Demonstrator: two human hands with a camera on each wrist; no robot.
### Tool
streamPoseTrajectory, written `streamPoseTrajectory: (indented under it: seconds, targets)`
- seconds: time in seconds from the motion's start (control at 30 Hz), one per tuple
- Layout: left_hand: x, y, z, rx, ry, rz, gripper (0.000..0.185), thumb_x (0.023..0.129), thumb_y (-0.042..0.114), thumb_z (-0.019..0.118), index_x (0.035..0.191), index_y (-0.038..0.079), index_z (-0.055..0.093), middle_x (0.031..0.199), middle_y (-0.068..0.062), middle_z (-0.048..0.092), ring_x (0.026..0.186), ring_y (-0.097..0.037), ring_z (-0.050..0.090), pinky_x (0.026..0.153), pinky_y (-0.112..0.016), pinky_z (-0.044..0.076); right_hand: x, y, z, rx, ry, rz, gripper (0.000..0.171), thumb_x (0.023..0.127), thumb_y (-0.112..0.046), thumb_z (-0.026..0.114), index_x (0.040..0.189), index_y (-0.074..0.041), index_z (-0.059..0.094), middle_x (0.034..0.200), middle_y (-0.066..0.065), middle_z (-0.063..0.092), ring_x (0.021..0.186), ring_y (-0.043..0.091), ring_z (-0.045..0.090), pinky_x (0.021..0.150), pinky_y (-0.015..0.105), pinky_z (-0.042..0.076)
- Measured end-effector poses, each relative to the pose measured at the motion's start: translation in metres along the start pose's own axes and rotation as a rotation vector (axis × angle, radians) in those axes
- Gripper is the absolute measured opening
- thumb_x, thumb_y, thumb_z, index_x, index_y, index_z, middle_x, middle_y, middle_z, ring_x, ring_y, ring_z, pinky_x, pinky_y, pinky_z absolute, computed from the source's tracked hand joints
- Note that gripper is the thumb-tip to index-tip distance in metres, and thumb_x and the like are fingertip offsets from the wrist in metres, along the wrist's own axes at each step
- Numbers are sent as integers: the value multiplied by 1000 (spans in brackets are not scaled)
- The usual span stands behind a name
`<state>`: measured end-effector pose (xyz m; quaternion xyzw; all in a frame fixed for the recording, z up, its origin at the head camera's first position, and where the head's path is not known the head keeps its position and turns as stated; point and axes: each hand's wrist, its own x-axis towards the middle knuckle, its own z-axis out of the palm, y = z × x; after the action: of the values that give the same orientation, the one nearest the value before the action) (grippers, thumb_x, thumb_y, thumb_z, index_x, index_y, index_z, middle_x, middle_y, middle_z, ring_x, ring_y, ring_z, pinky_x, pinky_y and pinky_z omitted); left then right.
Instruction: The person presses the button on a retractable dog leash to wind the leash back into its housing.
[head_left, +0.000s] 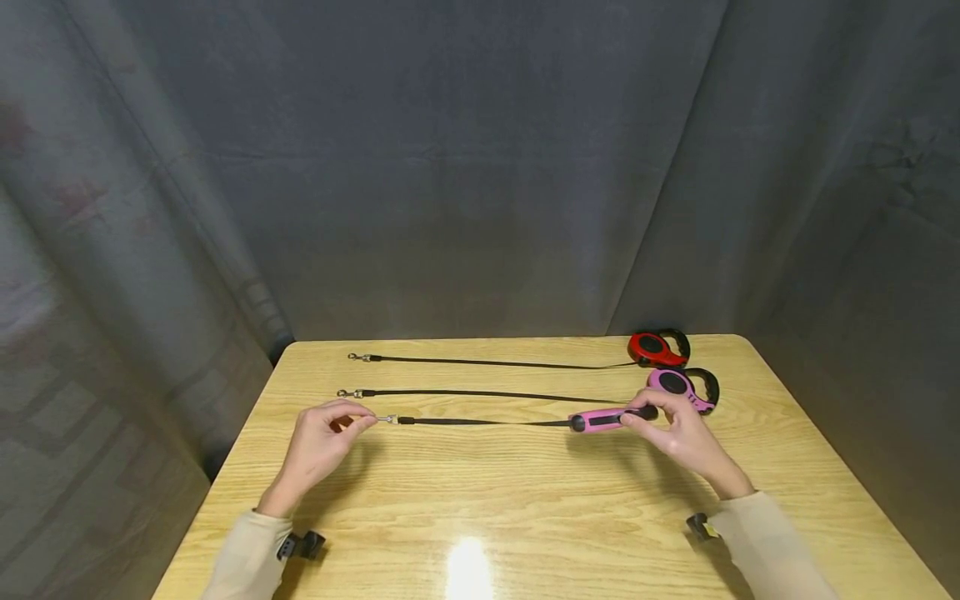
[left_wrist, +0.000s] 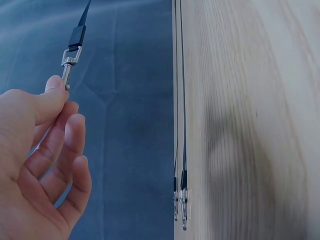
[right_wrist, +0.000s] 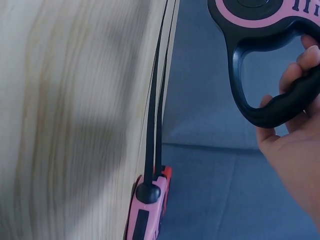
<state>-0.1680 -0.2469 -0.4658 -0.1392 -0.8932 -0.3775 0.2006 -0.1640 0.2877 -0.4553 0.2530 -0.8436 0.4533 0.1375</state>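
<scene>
My right hand (head_left: 678, 429) grips the black loop handle (right_wrist: 270, 117) of a pink retractable dog leash (head_left: 597, 419), its fingers curled through the loop. Held above the tabletop, this leash has its narrow edge turned up in the head view. Its black strap (head_left: 480, 422) runs leftward, drawn out nearly straight, to a silver snap hook (left_wrist: 69, 62). My left hand (head_left: 322, 442) pinches that hook between thumb and forefinger, while the other fingers curl loosely below. Shadows of both hands fall on the wood.
Behind, another pink leash (head_left: 672, 383) lies on the wooden table (head_left: 525, 517), its strap stretched left to a snap hook (head_left: 349, 393). Farther back is a red leash (head_left: 652, 348), laid out parallel, with its hook (head_left: 358, 357) at the left. Grey curtains (head_left: 465, 167) enclose the table's back and sides.
</scene>
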Motion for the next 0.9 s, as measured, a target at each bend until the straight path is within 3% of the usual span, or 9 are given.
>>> streamPoseTrajectory:
  seconds: [0.63,0.9]
  targets:
    - [0,8,12,-31,-43,5,14,88,8,87,89,22,84,90,7,80,72,1,62,65,-23,55,9,-2,22,32,-62,-23,25,92,2,77,95,-23,74,89,-5,72,83,7,63,80,27,50]
    - [1,10,17,-38,-68,-6,12,89,9,87,89,22,84,91,6,80,73,0,62,66,-23,55,15,-3,30,44,-90,-4,24,93,1,76,96,-23,75,92,-8,73,89,7,65,87,28,50]
